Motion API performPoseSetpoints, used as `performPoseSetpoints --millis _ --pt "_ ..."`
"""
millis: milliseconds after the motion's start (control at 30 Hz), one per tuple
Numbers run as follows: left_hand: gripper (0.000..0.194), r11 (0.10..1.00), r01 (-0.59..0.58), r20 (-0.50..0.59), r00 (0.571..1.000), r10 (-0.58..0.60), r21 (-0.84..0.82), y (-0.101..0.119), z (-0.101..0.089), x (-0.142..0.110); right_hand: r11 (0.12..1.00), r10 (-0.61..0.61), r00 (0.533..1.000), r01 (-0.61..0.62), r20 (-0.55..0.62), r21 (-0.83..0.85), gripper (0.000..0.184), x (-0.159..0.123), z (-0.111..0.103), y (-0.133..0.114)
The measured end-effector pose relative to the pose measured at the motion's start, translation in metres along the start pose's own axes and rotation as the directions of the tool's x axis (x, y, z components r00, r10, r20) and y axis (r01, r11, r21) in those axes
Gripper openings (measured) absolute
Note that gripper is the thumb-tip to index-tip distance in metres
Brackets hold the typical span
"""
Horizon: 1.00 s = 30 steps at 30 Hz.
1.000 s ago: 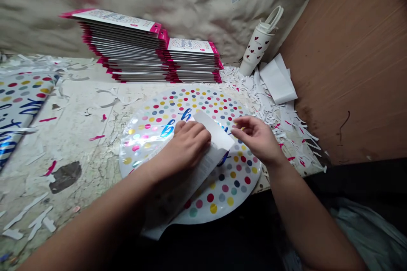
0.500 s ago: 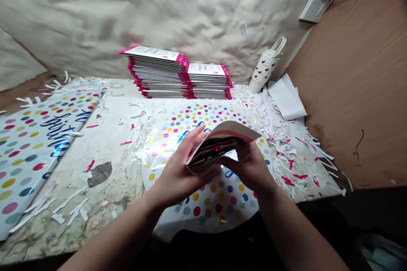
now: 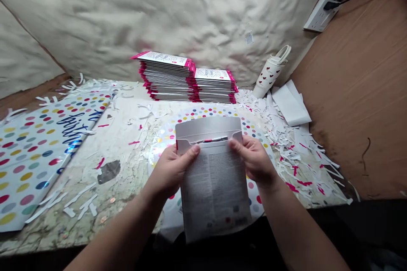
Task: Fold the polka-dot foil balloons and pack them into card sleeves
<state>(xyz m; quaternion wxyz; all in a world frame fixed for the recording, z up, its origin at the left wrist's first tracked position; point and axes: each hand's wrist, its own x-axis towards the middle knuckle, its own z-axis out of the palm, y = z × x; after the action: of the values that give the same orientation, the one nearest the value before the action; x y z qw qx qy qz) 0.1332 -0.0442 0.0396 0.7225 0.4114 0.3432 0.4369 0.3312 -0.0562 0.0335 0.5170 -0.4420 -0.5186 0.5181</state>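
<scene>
Both hands hold a printed card envelope (image 3: 216, 190) upright in front of me, its back with fine text facing me. The envelope's top flap stands up, and a thin dark and red edge shows in the slot under it. My left hand (image 3: 174, 167) grips the left side, thumb on the face near the slot. On the right side my right hand (image 3: 254, 159) pinches it the same way, fingers behind. Beneath and behind lies a round white foil balloon (image 3: 165, 135) with coloured dots, largely covered by the envelope and hands.
Two stacks of pink-and-white packets (image 3: 168, 80) stand against the covered wall. Right of them are a white tumbler with hearts (image 3: 268, 77), folded white paper (image 3: 292, 103) and paper scraps (image 3: 286, 156). More dotted foil (image 3: 38, 152) lies at left. A power strip (image 3: 321, 15) hangs on the right.
A second ago the envelope lay slanted over the balloon under my left hand, with the right hand off it. Both hands have since lifted it, tilted its opening toward me, then turned it upright.
</scene>
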Motion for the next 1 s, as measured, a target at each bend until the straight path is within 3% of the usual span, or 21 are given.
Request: performPoseSetpoints --millis 67,100,133,167,200,267,333,500,633,733,867,900,933,967,1000 --pt "0.037 0.995 0.069 -0.018 0.997 -0.070 -0.067 -0.010 -0.003 0.004 0.964 -0.123 0.970 0.066 -0.211 -0.257 0.031 0.002 0.000 0.006" --pt "0.039 0.994 0.080 -0.024 0.996 -0.082 -0.080 -0.015 -0.004 0.006 0.898 -0.259 0.922 0.120 -0.288 -0.423 0.028 0.003 0.001 0.007" --pt "0.041 0.993 0.080 -0.027 0.996 -0.082 -0.082 -0.018 -0.005 0.007 0.799 -0.397 0.873 0.175 -0.285 -0.575 0.026 0.003 0.002 0.006" --pt "0.042 0.993 0.083 -0.031 0.996 -0.086 -0.078 -0.021 -0.005 0.009 0.686 -0.489 0.850 0.235 -0.197 -0.688 0.023 0.003 0.003 0.004" --pt "0.043 0.992 0.100 -0.037 0.994 -0.103 -0.071 -0.022 -0.004 0.010 0.590 -0.509 0.859 0.300 -0.057 -0.750 0.020 0.004 0.005 0.001" --pt "0.041 0.987 0.154 -0.068 0.985 -0.157 -0.056 -0.023 -0.003 0.015 0.509 -0.379 0.898 0.403 0.222 -0.761 0.017 0.008 0.010 -0.006" --pt "0.038 0.984 0.177 -0.118 0.977 -0.178 -0.024 -0.022 -0.001 0.021 0.510 -0.207 0.912 0.410 0.355 -0.756 0.019 0.015 0.014 -0.014" --pt "0.025 0.985 0.134 -0.139 0.983 -0.119 0.107 -0.021 -0.002 0.030 0.526 0.069 0.868 0.387 0.492 -0.757 0.016 0.036 0.013 -0.031" --pt "0.022 0.982 0.131 -0.119 0.986 -0.115 0.137 -0.023 -0.001 0.030 0.545 0.231 0.822 0.334 0.521 -0.769 0.019 0.048 0.013 -0.039" --pt "0.019 0.978 0.125 -0.106 0.989 -0.108 0.165 -0.025 0.000 0.030 0.523 0.333 0.763 0.340 0.554 -0.782 0.018 0.056 0.019 -0.042" --pt "0.021 0.973 0.117 -0.093 0.991 -0.100 0.199 -0.028 -0.003 0.030 0.498 0.520 0.612 0.349 0.595 -0.794 0.027 0.064 0.024 -0.049" --pt "0.021 0.972 0.113 -0.091 0.991 -0.096 0.204 -0.028 -0.005 0.030 0.513 0.536 0.593 0.337 0.601 -0.790 0.029 0.063 0.022 -0.052" --pt "0.022 0.973 0.111 -0.094 0.991 -0.093 0.201 -0.027 -0.007 0.028 0.536 0.505 0.625 0.315 0.596 -0.784 0.029 0.062 0.018 -0.054" --pt "0.023 0.976 0.112 -0.102 0.990 -0.094 0.186 -0.026 -0.008 0.027 0.564 0.415 0.714 0.283 0.563 -0.776 0.028 0.058 0.013 -0.056" --pt "0.025 0.980 0.117 -0.119 0.988 -0.098 0.161 -0.024 -0.010 0.025 0.602 0.270 0.835 0.242 0.479 -0.761 0.026 0.054 0.007 -0.055"
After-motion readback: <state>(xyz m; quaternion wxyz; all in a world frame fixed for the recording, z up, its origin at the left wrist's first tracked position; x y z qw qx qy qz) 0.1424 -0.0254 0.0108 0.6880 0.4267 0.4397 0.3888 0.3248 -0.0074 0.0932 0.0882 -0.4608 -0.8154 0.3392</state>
